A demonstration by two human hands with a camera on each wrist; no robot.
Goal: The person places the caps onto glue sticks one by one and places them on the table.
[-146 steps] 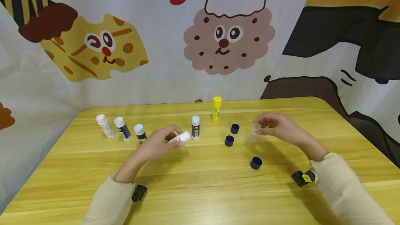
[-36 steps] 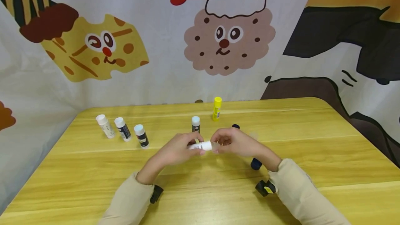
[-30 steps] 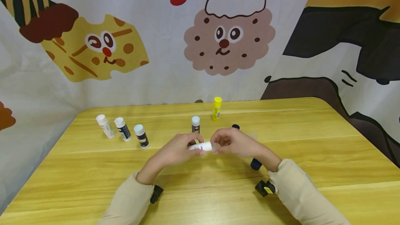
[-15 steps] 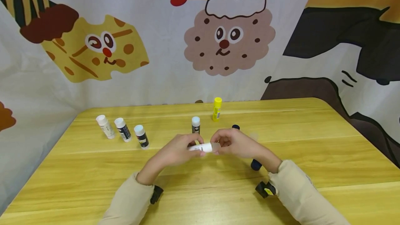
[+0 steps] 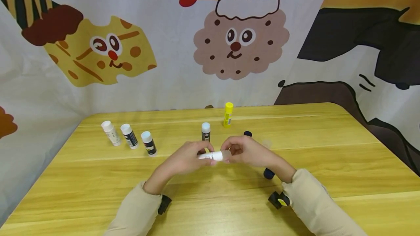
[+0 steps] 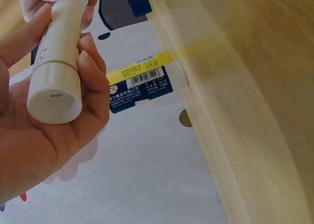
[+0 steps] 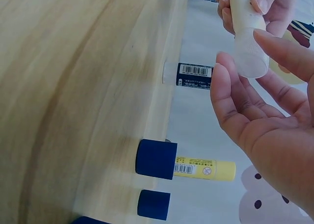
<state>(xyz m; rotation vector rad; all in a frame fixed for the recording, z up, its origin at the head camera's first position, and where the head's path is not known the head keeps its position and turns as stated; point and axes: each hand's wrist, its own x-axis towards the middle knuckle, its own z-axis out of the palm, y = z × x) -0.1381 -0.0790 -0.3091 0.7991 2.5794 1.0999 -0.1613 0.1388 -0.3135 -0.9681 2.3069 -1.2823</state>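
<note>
My left hand (image 5: 188,157) grips a white glue stick (image 5: 210,155) by its body, held nearly level above the table. My right hand (image 5: 247,151) pinches the translucent ribbed cap (image 7: 251,55) at its right end, thumb on one side and fingers on the other. The cap sits against the stick's end in line with it. In the left wrist view the hollow-looking other end of the glue stick (image 6: 54,94) faces the camera. Just behind the hands stands a dark-labelled glue stick (image 5: 205,131), partly hidden by the left hand.
Three glue sticks, one white (image 5: 111,133) and two dark-labelled (image 5: 129,136), stand at left. A yellow glue stick (image 5: 228,115) stands at the back. Dark blue caps (image 5: 269,173) lie around the right hand, some partly hidden. A translucent cap (image 5: 267,143) shows behind it.
Since the oldest frame, both hands have come together at the middle, and the right hand has brought a translucent cap to the white glue stick's end. Over the last second they barely move.
</note>
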